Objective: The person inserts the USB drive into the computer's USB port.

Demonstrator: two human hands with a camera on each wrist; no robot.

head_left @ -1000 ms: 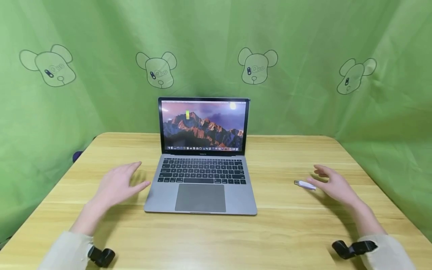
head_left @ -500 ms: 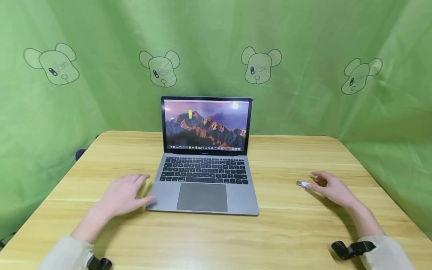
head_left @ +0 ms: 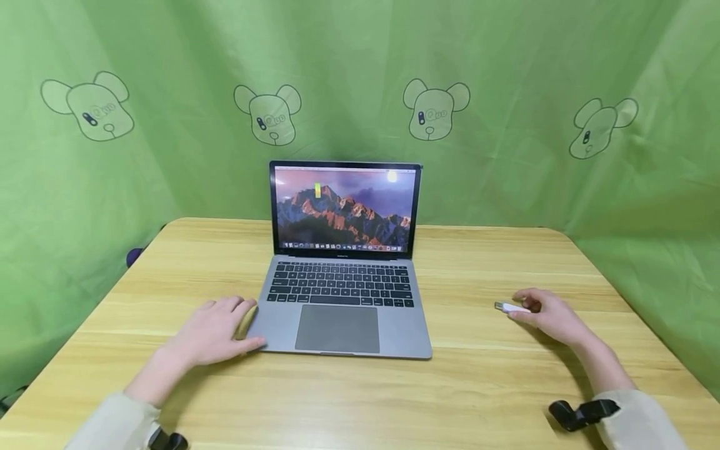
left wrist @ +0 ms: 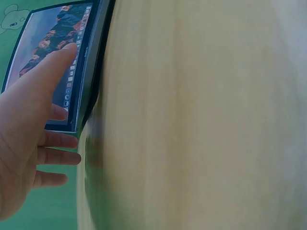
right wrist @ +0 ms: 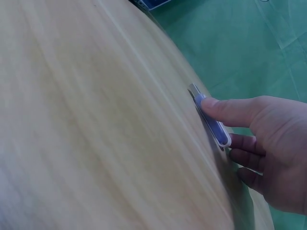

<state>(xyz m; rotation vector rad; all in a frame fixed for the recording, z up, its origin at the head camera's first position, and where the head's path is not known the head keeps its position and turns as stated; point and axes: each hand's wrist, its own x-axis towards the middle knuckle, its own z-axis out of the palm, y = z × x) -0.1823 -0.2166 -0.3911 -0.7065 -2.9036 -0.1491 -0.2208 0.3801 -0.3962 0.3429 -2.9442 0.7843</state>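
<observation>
"Grip: what does the right hand (head_left: 548,315) have?"

"Pinched nearly closed, thumb and fingers on the USB stick (head_left: 509,308), to the laptop's (head_left: 337,328) right. Stick touching the table (head_left: 489,387) or not: cannot tell. Left hand (head_left: 208,331) loosely spread at the laptop's front left corner, gripping nothing."

"Failure risk?"

"Stick may twist or slip if the thumb presses off-centre; a left-hand nudge could slide the laptop."

"Surface, room?"

"Pale wood-grain tabletop; green cloth (head_left: 349,50) behind, printed with animal heads (head_left: 430,125)."
</observation>
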